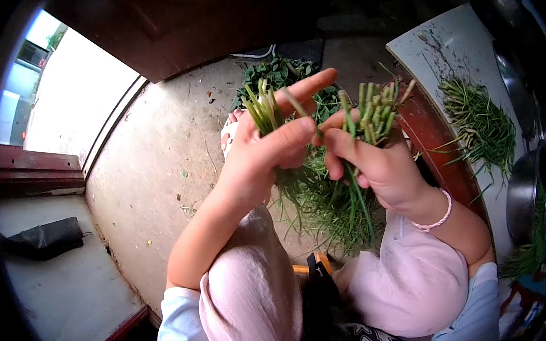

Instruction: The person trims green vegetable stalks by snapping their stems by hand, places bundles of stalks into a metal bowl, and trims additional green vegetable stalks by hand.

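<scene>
Right hand [387, 172] curled round a fat green-stem bunch [375, 116] | left hand [256, 152] beside it, loosely gripping a skinnier bunch [261, 111] | grassy greens [349, 222] beneath both

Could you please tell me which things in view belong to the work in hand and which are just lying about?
In the work, it seems:
green stems in the left hand
thicker stalks in the right hand
probably the stalk pile at right

Apparently just lying about:
dark object at left
white cord near the top
</scene>
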A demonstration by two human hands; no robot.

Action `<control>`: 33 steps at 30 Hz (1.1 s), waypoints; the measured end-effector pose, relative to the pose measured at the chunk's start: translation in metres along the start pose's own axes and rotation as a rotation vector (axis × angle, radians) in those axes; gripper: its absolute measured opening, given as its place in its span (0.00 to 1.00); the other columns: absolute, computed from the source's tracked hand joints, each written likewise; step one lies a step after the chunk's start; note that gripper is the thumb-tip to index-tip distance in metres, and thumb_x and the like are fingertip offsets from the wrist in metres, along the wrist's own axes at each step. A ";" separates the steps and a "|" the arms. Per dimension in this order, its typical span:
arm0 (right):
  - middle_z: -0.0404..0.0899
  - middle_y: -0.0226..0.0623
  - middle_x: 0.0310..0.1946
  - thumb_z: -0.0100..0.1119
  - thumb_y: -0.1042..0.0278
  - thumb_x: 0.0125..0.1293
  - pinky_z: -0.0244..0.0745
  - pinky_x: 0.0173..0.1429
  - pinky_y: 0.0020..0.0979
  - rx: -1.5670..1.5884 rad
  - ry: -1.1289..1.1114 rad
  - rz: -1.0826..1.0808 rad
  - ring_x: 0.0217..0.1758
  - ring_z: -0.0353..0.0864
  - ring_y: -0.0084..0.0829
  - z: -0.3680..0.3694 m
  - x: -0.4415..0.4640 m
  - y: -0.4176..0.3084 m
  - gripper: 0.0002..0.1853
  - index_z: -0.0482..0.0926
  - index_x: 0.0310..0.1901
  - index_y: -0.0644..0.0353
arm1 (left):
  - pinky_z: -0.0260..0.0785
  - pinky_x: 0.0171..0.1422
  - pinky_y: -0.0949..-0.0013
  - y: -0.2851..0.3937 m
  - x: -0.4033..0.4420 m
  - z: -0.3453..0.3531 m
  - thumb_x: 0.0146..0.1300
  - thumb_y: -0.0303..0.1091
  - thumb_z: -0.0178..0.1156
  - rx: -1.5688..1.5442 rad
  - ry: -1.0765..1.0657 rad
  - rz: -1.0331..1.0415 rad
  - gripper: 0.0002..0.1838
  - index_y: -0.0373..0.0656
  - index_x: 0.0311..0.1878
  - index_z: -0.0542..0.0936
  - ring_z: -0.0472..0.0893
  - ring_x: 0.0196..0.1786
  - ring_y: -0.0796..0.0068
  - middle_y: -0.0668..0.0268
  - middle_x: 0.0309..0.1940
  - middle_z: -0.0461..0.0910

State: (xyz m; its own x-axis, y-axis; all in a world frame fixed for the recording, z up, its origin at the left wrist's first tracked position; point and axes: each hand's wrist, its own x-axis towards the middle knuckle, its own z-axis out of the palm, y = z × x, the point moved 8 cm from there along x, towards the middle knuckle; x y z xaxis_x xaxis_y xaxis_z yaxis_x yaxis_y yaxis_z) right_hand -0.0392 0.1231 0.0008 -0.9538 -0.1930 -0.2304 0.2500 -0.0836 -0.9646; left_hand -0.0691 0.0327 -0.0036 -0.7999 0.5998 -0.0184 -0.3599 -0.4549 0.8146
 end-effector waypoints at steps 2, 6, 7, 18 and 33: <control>0.71 0.28 0.16 0.49 0.67 0.57 0.51 0.15 0.13 0.057 0.012 -0.107 0.14 0.62 0.11 0.003 0.004 -0.001 0.08 0.72 0.35 0.61 | 0.57 0.23 0.85 0.001 0.000 0.014 0.56 0.37 0.52 0.176 -0.007 0.058 0.23 0.40 0.55 0.65 0.69 0.23 0.87 0.71 0.27 0.73; 0.72 0.28 0.16 0.51 0.68 0.57 0.52 0.14 0.14 0.036 0.017 -0.179 0.13 0.63 0.12 0.007 0.006 -0.006 0.08 0.73 0.35 0.62 | 0.66 0.28 0.81 -0.004 -0.002 0.008 0.62 0.41 0.43 0.161 0.131 -0.050 0.19 0.39 0.52 0.68 0.71 0.25 0.83 0.67 0.33 0.73; 0.72 0.28 0.16 0.51 0.68 0.57 0.52 0.14 0.14 0.040 0.017 -0.179 0.13 0.63 0.12 0.007 0.007 -0.008 0.08 0.73 0.35 0.62 | 0.66 0.28 0.81 -0.004 -0.002 0.006 0.62 0.41 0.43 0.164 0.131 -0.052 0.19 0.39 0.52 0.68 0.71 0.25 0.83 0.67 0.33 0.73; 0.76 0.45 0.33 0.42 0.73 0.55 0.60 0.22 0.14 0.398 -0.297 0.184 0.10 0.55 0.07 -0.009 0.003 0.016 0.14 0.69 0.42 0.66 | 0.60 0.32 0.76 0.047 -0.023 -0.055 0.64 0.39 0.39 -0.067 0.390 0.616 0.17 0.34 0.37 0.71 0.62 0.21 0.82 0.72 0.17 0.62; 0.71 0.30 0.26 0.60 0.62 0.51 0.58 0.20 0.14 0.141 -0.128 0.049 0.17 0.61 0.12 -0.022 0.004 0.005 0.18 0.70 0.39 0.63 | 0.57 0.24 0.83 0.094 -0.079 -0.039 0.63 0.42 0.40 0.427 0.470 0.993 0.14 0.41 0.36 0.69 0.62 0.19 0.85 0.71 0.17 0.63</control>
State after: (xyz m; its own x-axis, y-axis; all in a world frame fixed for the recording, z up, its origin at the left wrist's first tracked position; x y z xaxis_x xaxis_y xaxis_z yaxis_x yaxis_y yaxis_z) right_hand -0.0451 0.1436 -0.0078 -0.9132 -0.3219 -0.2499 0.3250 -0.2051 -0.9232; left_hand -0.0591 -0.0831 0.0517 -0.7693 -0.2353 0.5940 0.6389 -0.2747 0.7186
